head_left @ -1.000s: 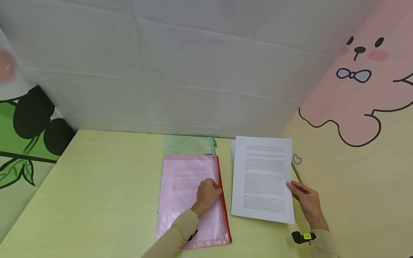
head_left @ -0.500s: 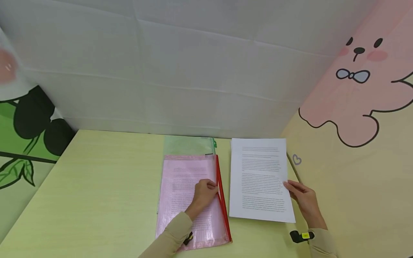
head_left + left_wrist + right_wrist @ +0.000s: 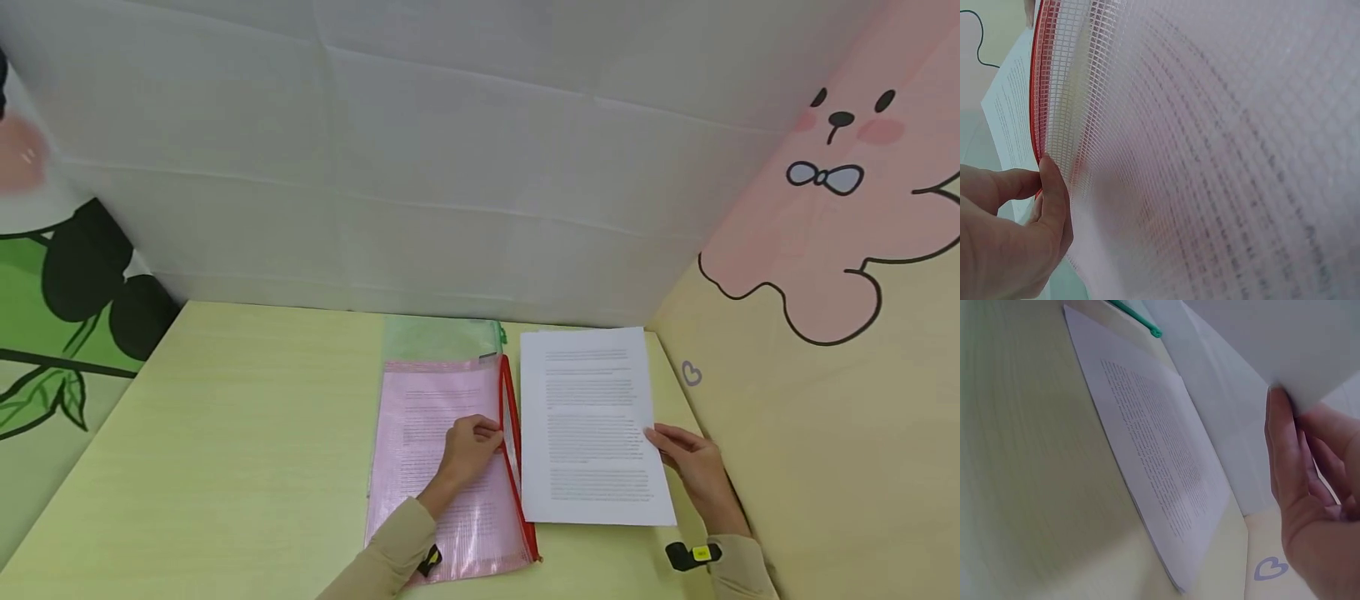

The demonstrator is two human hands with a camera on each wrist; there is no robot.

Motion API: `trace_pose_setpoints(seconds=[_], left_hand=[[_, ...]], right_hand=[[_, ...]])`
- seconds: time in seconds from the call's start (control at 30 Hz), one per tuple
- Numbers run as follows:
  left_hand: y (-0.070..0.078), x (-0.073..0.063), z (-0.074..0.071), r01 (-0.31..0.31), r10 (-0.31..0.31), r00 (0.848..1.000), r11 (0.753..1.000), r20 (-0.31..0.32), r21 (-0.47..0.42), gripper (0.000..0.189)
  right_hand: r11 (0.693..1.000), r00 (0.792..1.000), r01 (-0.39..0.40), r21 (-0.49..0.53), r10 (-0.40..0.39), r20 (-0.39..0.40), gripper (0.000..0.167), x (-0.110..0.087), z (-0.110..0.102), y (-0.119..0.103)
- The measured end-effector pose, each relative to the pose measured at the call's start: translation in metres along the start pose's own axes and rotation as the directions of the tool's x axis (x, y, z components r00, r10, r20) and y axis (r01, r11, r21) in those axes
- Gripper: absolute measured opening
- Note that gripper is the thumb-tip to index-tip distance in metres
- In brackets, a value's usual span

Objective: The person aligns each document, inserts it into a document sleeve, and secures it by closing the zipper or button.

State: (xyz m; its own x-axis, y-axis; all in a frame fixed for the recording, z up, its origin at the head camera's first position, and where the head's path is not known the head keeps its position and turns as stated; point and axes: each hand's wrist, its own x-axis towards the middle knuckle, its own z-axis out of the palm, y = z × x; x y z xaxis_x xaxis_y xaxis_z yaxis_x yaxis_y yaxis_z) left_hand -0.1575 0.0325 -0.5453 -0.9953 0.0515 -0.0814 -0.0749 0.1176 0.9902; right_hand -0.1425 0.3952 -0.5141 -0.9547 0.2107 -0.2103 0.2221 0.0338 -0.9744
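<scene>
A pink mesh zip pouch [image 3: 427, 400] with printed paper showing through lies on the table. My left hand [image 3: 467, 452] pinches its red zip edge, lifting the upper layer so the mouth gapes. In the left wrist view, thumb and fingertips meet at the red edge [image 3: 1033, 112]. Right of the pouch, my right hand [image 3: 693, 467] pinches a printed sheet [image 3: 588, 417] by its right edge. Whether it is one sheet or a few I cannot tell. The sheet's left edge is beside the pouch's opening. Below it, a stack of printed paper [image 3: 1147, 450] lies flat on the table.
A green zip pouch [image 3: 438, 337] lies partly under the pink one, with a green zip end [image 3: 1155, 331]. A white curtain [image 3: 450, 192] hangs behind the pale yellow table [image 3: 225, 450]. A decorated wall [image 3: 825, 400] borders the right side.
My right hand has brought the sheet leftward to the pouch. My left hand has drawn the zip edge slightly left, and the pouch's mouth has widened.
</scene>
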Motion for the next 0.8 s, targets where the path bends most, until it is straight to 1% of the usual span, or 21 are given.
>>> trace_pose_setpoints(seconds=[0.1, 0.17, 0.27, 0.33, 0.4, 0.43, 0.5, 0.53, 0.67, 0.73, 0.8], left_hand=[[-0.001, -0.001, -0.001, -0.004, 0.004, 1.000, 0.999, -0.002, -0.036, 0.011], [0.000, -0.002, -0.002, 0.008, -0.009, 1.000, 0.998, -0.003, -0.059, 0.012], [0.000, -0.002, -0.003, 0.001, -0.001, 1.000, 0.996, -0.002, -0.094, 0.013], [0.000, -0.003, -0.004, -0.031, 0.030, 1.000, 0.993, -0.008, -0.115, 0.013], [-0.002, -0.003, -0.004, -0.075, 0.073, 0.997, 0.989, -0.017, -0.124, 0.012], [-0.002, -0.003, -0.005, -0.099, 0.098, 0.995, 0.987, -0.019, -0.126, 0.012], [-0.003, -0.003, -0.005, -0.127, 0.125, 0.992, 0.984, -0.027, -0.128, 0.012], [-0.003, -0.003, -0.005, -0.126, 0.123, 0.992, 0.984, -0.028, -0.125, 0.012], [-0.001, -0.003, -0.005, -0.054, 0.051, 0.998, 0.991, -0.022, -0.120, 0.014], [-0.001, -0.003, -0.005, -0.031, 0.029, 0.999, 0.993, -0.015, -0.114, 0.015], [-0.001, -0.003, -0.005, -0.023, 0.022, 1.000, 0.993, -0.010, -0.118, 0.016]], right_hand=[[1.000, 1.000, 0.009, -0.010, -0.009, 0.017, 0.015, -0.002, 0.003, 0.003], [1.000, 1.000, 0.011, -0.022, -0.010, 0.024, 0.018, -0.003, 0.005, 0.005], [0.999, 0.999, 0.019, -0.040, -0.018, 0.035, 0.024, -0.004, 0.006, 0.006], [0.998, 0.998, 0.030, -0.056, -0.027, 0.053, 0.026, -0.005, 0.006, 0.007], [0.997, 0.996, 0.045, -0.062, -0.041, 0.073, 0.025, -0.006, 0.006, 0.008], [0.996, 0.995, 0.052, -0.066, -0.047, 0.083, 0.023, -0.006, 0.006, 0.009], [0.995, 0.994, 0.062, -0.073, -0.055, 0.098, 0.018, -0.006, 0.006, 0.010], [0.995, 0.993, 0.065, -0.070, -0.058, 0.100, 0.015, -0.007, 0.006, 0.011], [0.994, 0.992, 0.064, -0.084, -0.055, 0.110, 0.014, -0.007, 0.007, 0.011], [0.994, 0.993, 0.065, -0.086, -0.055, 0.107, 0.016, -0.007, 0.008, 0.011], [0.993, 0.993, 0.059, -0.101, -0.048, 0.106, 0.020, -0.008, 0.009, 0.011]])
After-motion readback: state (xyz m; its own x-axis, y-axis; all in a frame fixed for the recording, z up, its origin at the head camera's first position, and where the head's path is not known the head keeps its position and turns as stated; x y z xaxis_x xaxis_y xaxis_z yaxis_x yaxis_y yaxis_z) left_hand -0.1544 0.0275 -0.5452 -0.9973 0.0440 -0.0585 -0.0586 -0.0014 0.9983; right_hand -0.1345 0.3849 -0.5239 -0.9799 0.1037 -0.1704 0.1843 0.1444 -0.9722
